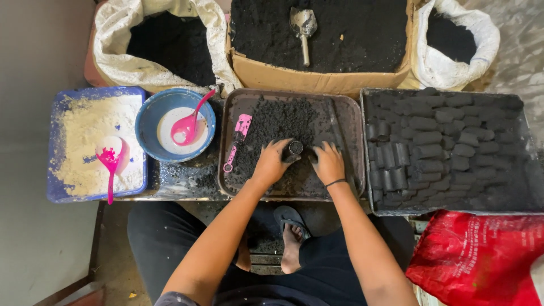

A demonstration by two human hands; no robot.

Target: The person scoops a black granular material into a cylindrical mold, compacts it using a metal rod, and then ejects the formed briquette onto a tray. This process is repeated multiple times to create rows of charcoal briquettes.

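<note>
Short black cylinder mould [293, 151] upright on the dark tray [345, 113], between both hands at the near edge of the black powder heap [277, 122], long axis vertical, open end up. Left hand [271, 163] fingers curled closed around its left side, touching. Right hand [328, 162] just right, fingers bent into the powder, grip on the mould not discernible.

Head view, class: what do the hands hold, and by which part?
A short black tube, gripped around its side by the left hand; the right hand rests beside it on the black mix.
</note>
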